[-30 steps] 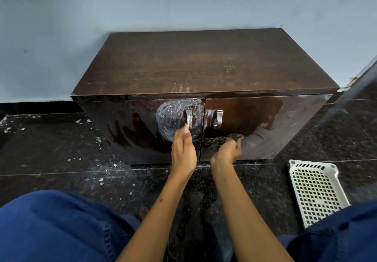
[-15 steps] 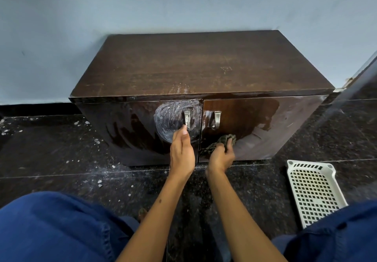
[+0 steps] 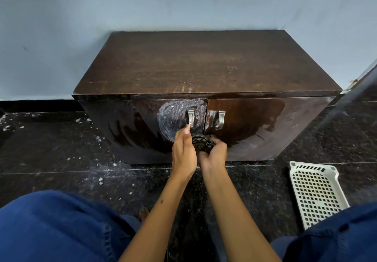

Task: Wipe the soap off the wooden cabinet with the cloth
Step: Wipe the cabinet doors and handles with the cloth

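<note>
A low dark wooden cabinet stands against the wall, with two doors and metal handles. A round white soap smear covers the left door around its handle. Thinner soap streaks lie across the right door. My right hand grips a dark bunched cloth low at the seam between the doors. My left hand is held flat with straight fingers, its tips touching the left door just under the handle, right beside the cloth.
A white perforated plastic basket lies on the dark stone floor at the right. White crumbs and specks are scattered on the floor to the left. My blue-trousered knees fill the lower corners.
My right hand has carried the cloth leftward along the bottom of the right door to the seam, ending beside my left hand. My left hand has stayed under the handle.
</note>
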